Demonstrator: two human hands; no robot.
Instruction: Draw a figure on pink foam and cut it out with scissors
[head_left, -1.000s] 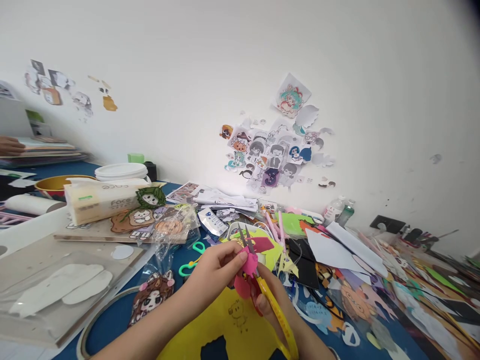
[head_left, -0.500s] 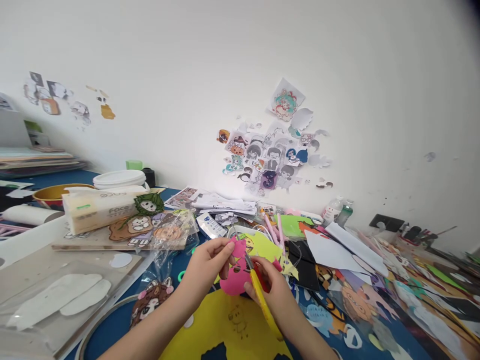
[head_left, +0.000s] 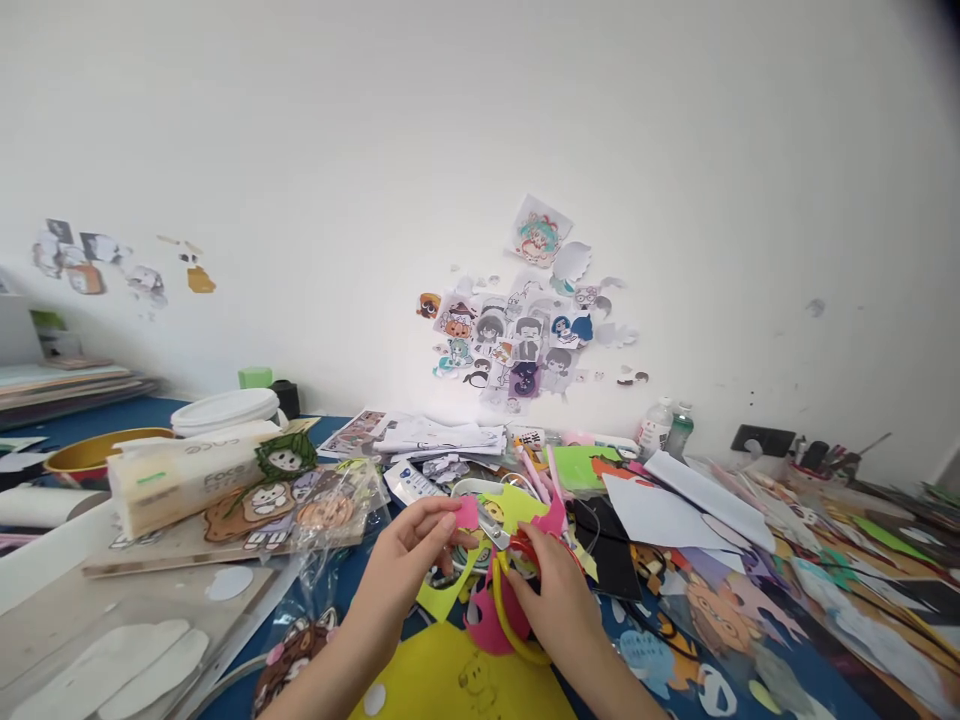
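Observation:
My left hand (head_left: 424, 550) pinches a small piece of pink paper (head_left: 466, 513) between thumb and fingers. Wrapped around the yellow and red handles of a pair of scissors (head_left: 501, 580) is my right hand (head_left: 555, 580). The metal blades point up and left, close to the pink piece; whether they touch it I cannot tell. Below the scissors there is a larger pink paper (head_left: 487, 620), partly hidden by the handle. Yellow-green cut paper (head_left: 514, 505) lies behind the hands. Nearer me is a yellow sheet (head_left: 427, 670) with a small drawing of an animal.
A tissue pack (head_left: 176, 480) and paper cutouts (head_left: 247, 505) lie on a board at left. White paper (head_left: 660, 520), a black flat item (head_left: 606, 545) and two small bottles (head_left: 667, 428) are to the right. Drawings (head_left: 529, 335) are stuck on the wall.
The scissors have turned, and their blades point more to the left. The larger pink paper sits lower, beneath the handles. My view has tilted upward slightly.

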